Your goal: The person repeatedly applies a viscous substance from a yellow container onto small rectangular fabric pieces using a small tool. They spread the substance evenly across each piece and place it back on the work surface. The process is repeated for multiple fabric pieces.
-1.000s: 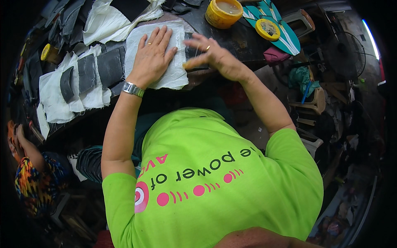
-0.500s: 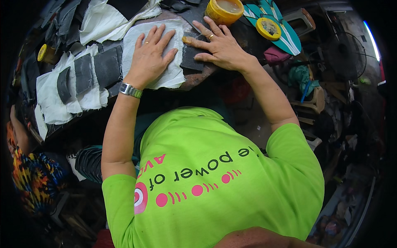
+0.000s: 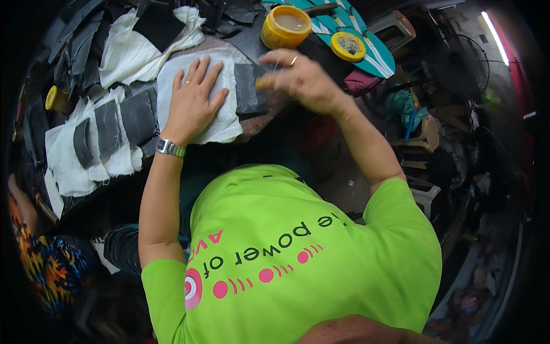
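Note:
My left hand (image 3: 195, 94) lies flat with fingers spread on a white cloth piece (image 3: 226, 123) near the table's front edge. A dark grey rectangular piece (image 3: 250, 92) is at the cloth's right edge, with frayed white threads along the seam. My right hand (image 3: 306, 80) hovers just right of that grey piece, blurred by motion. Its fingers look apart, one with a yellowish tip, and no held object shows. Beyond it stands a yellow tub (image 3: 281, 37) of cloudy liquid.
White cloths with grey pieces (image 3: 137, 117) overlap on the left, near a small yellow container (image 3: 56, 98). Dark scraps (image 3: 86, 46) pile up behind. A yellow lid (image 3: 348, 46) rests on teal sandal-shaped pieces (image 3: 375, 54) at right. Another person's patterned clothing (image 3: 54, 264) shows far left.
My right hand has lifted off the grey piece and drawn back to the right, uncovering it. My left hand stays flat on the white cloth. The whole view has shifted slightly.

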Demonstrator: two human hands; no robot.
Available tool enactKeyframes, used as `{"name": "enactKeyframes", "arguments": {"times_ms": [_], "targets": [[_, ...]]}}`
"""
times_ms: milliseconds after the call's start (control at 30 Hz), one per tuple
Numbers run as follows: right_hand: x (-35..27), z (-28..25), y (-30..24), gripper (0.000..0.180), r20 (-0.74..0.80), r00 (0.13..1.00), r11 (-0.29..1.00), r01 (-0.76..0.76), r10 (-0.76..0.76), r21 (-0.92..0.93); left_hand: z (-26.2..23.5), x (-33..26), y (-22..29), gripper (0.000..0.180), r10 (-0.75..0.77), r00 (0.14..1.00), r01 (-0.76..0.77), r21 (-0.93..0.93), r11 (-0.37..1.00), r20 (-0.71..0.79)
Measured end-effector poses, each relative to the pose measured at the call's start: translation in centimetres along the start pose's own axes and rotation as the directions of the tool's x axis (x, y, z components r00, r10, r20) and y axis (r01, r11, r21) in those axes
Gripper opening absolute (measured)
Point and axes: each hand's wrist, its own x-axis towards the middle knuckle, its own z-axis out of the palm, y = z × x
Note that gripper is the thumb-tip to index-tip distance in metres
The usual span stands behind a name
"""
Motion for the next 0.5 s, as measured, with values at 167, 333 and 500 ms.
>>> {"name": "enactKeyframes", "arguments": {"times_ms": [167, 333, 500], "targets": [[5.3, -6.6, 6.7, 0.037, -0.228, 0.956, 0.634, -0.062, -0.184, -0.771, 0.0, -0.1, 0.2, 0.059, 0.009, 1.0, -0.009, 0.005, 1.0, -0.02], [8.5, -8.1, 8.1, 0.035, 0.127, 0.9, 0.44, -0.077, 0.416, -0.895, 0.0, -0.2, 0.2, 0.059, -0.018, 1.0, 0.018, 0.004, 1.0, 0.014], [9.5, -9.5, 4.0, 0.043, -0.183, 0.977, 0.469, -0.111, -0.11, -0.876, 0.1, -0.2, 0.1, 0.059, 0.001, 0.999, -0.001, -0.006, 1.0, -0.036]]}}
